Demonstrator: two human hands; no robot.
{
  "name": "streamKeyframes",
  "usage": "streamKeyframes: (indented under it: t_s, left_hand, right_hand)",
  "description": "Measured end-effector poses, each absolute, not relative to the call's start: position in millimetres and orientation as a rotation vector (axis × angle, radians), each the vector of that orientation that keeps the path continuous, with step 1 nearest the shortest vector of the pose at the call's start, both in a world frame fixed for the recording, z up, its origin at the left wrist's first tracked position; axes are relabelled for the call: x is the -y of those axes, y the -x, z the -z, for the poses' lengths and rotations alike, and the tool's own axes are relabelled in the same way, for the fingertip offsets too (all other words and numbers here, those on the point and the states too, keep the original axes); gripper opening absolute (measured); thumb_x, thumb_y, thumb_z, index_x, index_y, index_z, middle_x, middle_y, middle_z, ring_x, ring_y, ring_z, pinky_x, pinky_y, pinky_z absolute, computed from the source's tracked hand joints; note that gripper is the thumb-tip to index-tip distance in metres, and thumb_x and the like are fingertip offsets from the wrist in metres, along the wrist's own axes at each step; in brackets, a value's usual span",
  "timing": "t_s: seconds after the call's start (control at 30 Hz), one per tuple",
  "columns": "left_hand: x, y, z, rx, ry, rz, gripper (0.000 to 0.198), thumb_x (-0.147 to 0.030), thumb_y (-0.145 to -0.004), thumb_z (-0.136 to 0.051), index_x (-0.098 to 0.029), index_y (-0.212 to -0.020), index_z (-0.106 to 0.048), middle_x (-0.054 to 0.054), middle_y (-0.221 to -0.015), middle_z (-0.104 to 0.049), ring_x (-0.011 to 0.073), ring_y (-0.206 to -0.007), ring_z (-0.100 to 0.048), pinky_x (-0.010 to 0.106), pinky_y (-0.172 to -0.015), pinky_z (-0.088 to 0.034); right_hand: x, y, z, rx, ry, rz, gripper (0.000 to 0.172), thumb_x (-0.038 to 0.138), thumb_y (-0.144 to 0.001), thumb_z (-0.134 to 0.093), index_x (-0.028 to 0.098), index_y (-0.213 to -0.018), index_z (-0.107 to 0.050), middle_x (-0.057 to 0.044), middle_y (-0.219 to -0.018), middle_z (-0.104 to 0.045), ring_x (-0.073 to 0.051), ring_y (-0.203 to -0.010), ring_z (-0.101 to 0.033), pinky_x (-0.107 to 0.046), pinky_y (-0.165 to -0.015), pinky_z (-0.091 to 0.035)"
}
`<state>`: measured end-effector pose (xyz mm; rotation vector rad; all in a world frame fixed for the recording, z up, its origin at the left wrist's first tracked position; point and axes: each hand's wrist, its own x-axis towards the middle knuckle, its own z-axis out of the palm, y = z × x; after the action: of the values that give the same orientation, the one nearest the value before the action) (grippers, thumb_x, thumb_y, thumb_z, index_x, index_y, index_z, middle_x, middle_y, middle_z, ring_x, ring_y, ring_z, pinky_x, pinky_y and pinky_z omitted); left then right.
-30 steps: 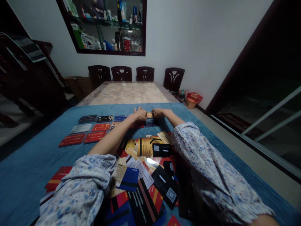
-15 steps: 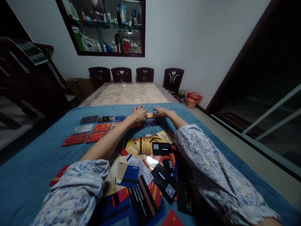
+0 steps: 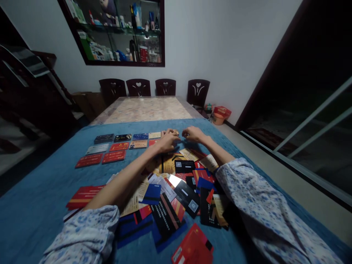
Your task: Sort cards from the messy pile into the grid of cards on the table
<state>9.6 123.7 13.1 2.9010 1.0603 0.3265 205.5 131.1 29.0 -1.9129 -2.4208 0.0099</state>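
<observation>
We note left hand (image 3: 168,141) at the right end of the card rows (image 3: 139,144), right hand (image 3: 194,134) just beside it, fingers of both bent, any grip we cannot tell, loose card pile (image 3: 187,196) nearer us on blue cloth (image 3: 35,194).

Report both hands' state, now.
Left hand: over the laid-out cards; grip cannot be told.
Right hand: curled; nothing visibly held, grip cannot be told.

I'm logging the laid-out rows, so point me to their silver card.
In the head view, the silver card lies toward the left on the blue cloth, at the left end of the middle row, just left of a red card.
</observation>
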Motion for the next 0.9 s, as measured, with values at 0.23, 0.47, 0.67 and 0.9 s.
streamKeyframes:
  t_s: [0.23,0.47,0.67,0.9]
  left_hand:
    - [-98,-20,-17,-1.018,-2.811,-0.178,0.036,-0.028,-0.085,-0.060,-0.027,-0.119,-0.071,0.007,-0.134,-0.064,0.0357,-0.133,-0.035,0.053,-0.103,-0.029]
    - [-89,-33,-3,-1.018,-2.777,-0.150,0.035,-0.020,-0.087,-0.054,-0.024,-0.117,-0.071,0.008,-0.135,-0.063,0.0332,-0.127,-0.039,0.050,-0.101,-0.032]
    - [-82,-43,-3,-0.981,-2.719,0.013,0.057,-0.004,-0.078,-0.048,-0.030,-0.126,-0.063,0.003,-0.141,-0.058,0.0325,-0.139,-0.030,0.054,-0.103,-0.033]
    - [-89,-40,-2,-1.005,-2.743,0.083,0.053,-0.003,-0.075,-0.049,-0.031,-0.117,-0.066,0.004,-0.135,-0.060,0.0340,-0.135,-0.031,0.056,-0.100,-0.034]
  right_hand:
    - [-88,-212,-35,2.434,1.950,-0.050,0.033,0.016,-0.082,-0.056,0.025,-0.108,-0.076,-0.005,-0.115,-0.075,-0.023,-0.106,-0.066,-0.024,-0.077,-0.044]
    - [-62,-217,-33,2.441,2.036,-0.149,0.028,0.022,-0.081,-0.061,0.027,-0.104,-0.077,-0.005,-0.110,-0.076,-0.022,-0.100,-0.068,-0.024,-0.072,-0.045]
    - [-49,-214,-40,2.465,2.092,-0.315,0.031,0.028,-0.080,-0.065,0.027,-0.109,-0.076,-0.005,-0.111,-0.076,-0.022,-0.098,-0.069,-0.025,-0.072,-0.046]
    - [-53,-218,-31,2.508,2.047,-0.297,0.031,0.030,-0.081,-0.065,0.026,-0.110,-0.076,-0.005,-0.116,-0.074,-0.022,-0.103,-0.068,-0.025,-0.074,-0.048]
